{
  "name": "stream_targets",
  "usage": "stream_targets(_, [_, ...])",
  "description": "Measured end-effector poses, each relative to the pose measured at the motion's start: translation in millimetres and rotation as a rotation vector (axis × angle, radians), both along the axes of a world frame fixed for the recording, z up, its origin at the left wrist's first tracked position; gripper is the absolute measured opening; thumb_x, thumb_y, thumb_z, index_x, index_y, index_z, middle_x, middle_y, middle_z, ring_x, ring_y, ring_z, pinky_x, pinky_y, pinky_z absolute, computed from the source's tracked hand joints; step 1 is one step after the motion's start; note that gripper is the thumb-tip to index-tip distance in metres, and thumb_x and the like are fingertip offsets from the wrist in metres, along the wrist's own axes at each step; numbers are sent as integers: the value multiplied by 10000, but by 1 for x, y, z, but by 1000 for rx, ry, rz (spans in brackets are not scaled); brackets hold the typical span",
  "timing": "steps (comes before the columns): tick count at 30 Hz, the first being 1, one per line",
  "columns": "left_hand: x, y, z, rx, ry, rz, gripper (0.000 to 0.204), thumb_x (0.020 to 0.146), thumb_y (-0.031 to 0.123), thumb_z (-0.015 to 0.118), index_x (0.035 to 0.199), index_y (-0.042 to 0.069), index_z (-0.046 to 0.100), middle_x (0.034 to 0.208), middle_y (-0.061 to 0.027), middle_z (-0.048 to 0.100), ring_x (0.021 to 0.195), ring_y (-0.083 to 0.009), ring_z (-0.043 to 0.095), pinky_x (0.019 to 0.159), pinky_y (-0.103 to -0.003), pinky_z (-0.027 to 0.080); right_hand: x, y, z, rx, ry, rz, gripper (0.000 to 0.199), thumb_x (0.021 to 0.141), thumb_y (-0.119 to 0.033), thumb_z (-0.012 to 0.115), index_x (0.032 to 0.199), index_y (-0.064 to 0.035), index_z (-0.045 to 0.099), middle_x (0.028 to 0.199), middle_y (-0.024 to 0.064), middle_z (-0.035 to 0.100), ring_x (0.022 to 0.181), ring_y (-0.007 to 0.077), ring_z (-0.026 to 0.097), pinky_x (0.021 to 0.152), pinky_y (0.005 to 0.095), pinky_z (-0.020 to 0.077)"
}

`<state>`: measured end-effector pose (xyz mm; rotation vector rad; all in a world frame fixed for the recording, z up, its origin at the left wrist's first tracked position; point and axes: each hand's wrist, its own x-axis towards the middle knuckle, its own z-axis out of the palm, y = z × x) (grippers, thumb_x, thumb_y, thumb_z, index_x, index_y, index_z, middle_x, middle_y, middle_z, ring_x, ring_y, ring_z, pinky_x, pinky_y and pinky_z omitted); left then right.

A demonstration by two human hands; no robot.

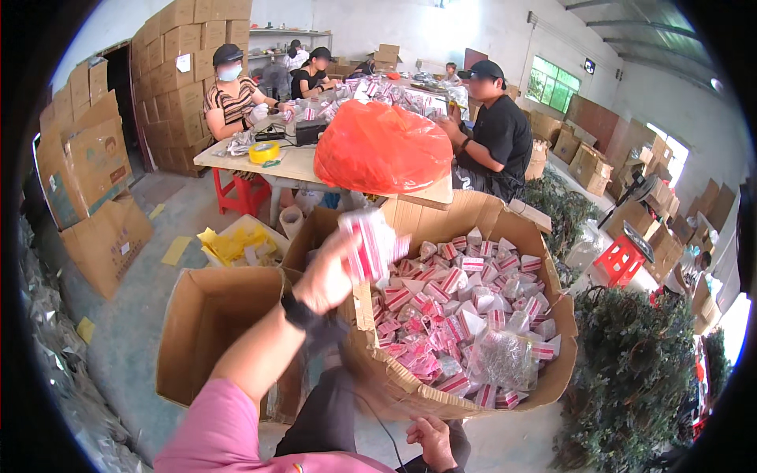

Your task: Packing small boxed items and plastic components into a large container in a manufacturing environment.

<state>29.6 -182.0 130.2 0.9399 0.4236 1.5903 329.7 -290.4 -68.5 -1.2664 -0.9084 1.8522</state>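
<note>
Head cam: L hand [325,277] grips blurred pink-&-white packs [367,246]; carton [434,223] w/ similar triangular pcs [473,323] to its R; R hand [434,443] lower, can't tell if holding.

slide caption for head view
Left hand holding a pink-and-white bundle near a brown cardboard box of pink-and-white triangular packets.

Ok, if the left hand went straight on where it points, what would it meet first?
Probably the red bag on the table, beyond the packets the left hand holds; depth is unclear, so the large carton's far wall might come first.
</note>
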Motion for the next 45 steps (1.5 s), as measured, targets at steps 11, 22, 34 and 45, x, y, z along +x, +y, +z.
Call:
stream_targets(11, [-50, -65, -65, -99, -9, 223, 496, 840, 292, 557, 1261, 80, 404, 1142, -81, 542, 1005, -188, 539, 809, -349, 452, 12, 0, -21, -74, -10, -20, 166, 836, -173, 540, 850, -14, 582, 650, 66, 559, 541, 146, 531, 513, 266, 440])
stream_targets(22, [-152, -212, -183, -818, 973, 1474, 653, 667, 97, 673, 1235, -24, 375, 1150, -194, 503, 1060, -318, 492, 907, -354, 397, 33, 7, -69, -197, 141, -28, 208, 840, -111, 480, 950, 59, 525, 663, 155, 578, 516, 226, 560, 487, 323, 481])
stream_targets(34, [25, -90, -171, 56, 1473, 614, 370, 695, 93, 615, 1046, 21, 522, 1100, -148, 508, 1062, -312, 465, 909, -396, 373, 54, -4, -68, -254, 77, -102, 179, 854, -105, 455, 935, 39, 523, 676, 141, 573, 530, 223, 565, 482, 326, 481])
stream_targets(45, [69, -11, -172, -17, 1866, -218, 568, 714, 278, 587, 1214, 43, 455, 1177, -145, 515, 1087, -295, 485, 967, -529, 283, 62, -11, -72, -273, 101, -214, 189, 832, -106, 498, 936, 49, 523, 648, 129, 569, 507, 221, 561, 469, 330, 484])
